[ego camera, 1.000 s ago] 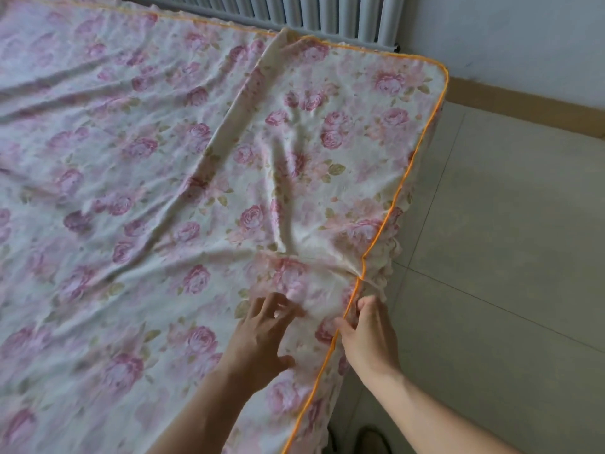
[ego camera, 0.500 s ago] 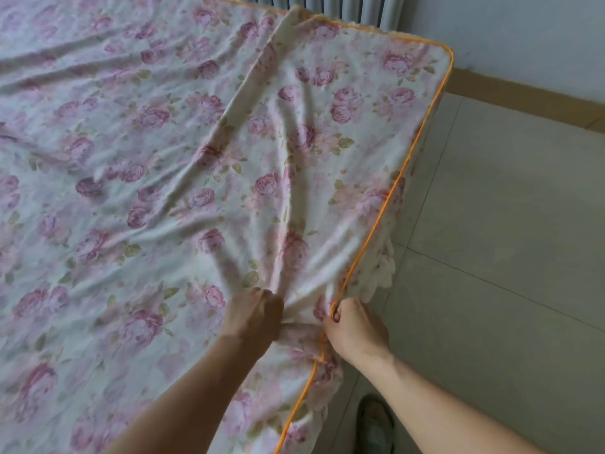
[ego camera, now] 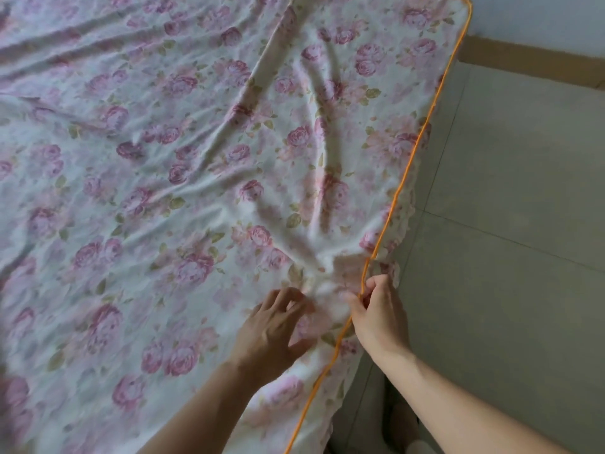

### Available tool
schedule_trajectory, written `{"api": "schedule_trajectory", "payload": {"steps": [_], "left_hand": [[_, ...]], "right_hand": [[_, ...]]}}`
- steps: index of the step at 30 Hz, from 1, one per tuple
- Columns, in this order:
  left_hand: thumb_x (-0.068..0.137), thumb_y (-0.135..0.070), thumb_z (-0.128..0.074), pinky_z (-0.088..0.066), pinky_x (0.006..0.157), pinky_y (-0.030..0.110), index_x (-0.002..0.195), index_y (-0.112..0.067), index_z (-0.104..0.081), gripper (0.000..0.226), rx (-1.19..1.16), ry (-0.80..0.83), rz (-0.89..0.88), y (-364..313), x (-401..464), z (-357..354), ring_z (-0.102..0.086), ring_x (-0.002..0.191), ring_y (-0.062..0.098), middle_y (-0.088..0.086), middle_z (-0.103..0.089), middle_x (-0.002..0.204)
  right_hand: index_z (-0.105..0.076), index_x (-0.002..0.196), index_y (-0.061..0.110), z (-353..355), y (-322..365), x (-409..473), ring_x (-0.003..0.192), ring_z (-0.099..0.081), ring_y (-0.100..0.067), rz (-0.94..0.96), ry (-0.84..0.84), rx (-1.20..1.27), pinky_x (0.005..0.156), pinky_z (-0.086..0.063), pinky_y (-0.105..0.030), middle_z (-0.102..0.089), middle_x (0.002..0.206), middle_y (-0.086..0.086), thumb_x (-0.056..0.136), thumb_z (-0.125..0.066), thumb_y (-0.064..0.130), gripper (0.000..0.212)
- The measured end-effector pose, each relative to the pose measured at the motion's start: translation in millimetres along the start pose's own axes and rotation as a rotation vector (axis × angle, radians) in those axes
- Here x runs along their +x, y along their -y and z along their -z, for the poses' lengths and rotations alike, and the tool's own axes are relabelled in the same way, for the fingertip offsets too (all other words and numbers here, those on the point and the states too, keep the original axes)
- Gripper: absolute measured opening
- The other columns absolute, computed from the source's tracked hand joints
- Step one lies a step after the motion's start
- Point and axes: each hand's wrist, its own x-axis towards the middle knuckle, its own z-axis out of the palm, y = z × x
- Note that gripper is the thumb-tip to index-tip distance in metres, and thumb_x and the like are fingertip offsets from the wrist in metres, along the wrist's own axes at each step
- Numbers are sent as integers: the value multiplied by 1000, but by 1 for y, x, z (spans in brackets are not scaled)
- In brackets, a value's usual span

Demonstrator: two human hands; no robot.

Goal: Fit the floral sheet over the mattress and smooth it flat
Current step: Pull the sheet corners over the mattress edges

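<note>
Floral sheet (ego camera: 203, 178) spread across the mattress, filling most of the view, rumpled, with long creases running toward the near right edge. Orange piping (ego camera: 411, 165) tracing that edge from the far corner down to the bottom of the view. Right hand (ego camera: 376, 309) at the edge, fingers (ego camera: 376, 285) curled and clamped on the piping and the cloth beside it, a small kink in the piping just above the grip. Left hand (ego camera: 271, 326) on top of the sheet just beside the right one, blurred; fingers spread apart and only slightly bent, lying on the cloth, gripping nothing. Bunched fabric between the two hands, folds fanning out from that spot. Skirt of the sheet hanging down the mattress side below the piping. Tiled floor (ego camera: 510, 224) to the right, a tan skirting strip (ego camera: 523, 60) at the foot of the wall. Footwear (ego camera: 401, 424) dimly visible on the floor between the forearms, close against the bed.
</note>
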Motion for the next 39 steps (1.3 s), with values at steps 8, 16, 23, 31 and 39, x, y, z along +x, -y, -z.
{"api": "schedule_trajectory", "payload": {"steps": [8,16,23,31,39], "left_hand": [[37,-15,-94,-45,44,22,65,-23,-65,41,198,-53,-97,1,-27,-17,-58,62,16,-6,-55,66],[61,-12,-59,-43,47,27,51,-23,-59,15,233,-185,-217,17,-63,-24,-62,63,17,-8,-56,55],[72,-21,-76,-50,65,29,85,-30,-61,21,48,-176,-34,29,-114,-44,-53,85,15,-12,-55,84],[73,-38,-76,-53,68,36,113,-22,-52,49,17,-91,134,10,-176,-63,-51,99,21,-3,-50,109],[75,-42,-71,-41,75,27,111,-21,-55,44,84,7,508,-11,-216,-86,-46,112,20,-2,-50,112]], "right_hand": [[-45,81,16,-23,-12,-60,91,-60,-28,-163,79,-77,63,-28,-28,-57,85,-1,92,-55,26,17],[-45,58,16,-29,-8,-84,80,-62,-28,-40,344,-194,59,-39,-26,-62,72,-4,84,-55,21,28],[-47,79,17,-46,-22,-125,81,-55,-24,32,135,-74,61,-31,-30,-53,81,2,93,-54,20,15],[-50,94,21,-52,-36,-160,80,-58,-21,280,230,-139,67,-46,-33,-48,98,5,87,-61,22,13],[-48,110,25,-54,-31,-164,89,-58,-29,554,259,-539,61,-39,-32,-44,107,0,94,-51,23,17]]}}
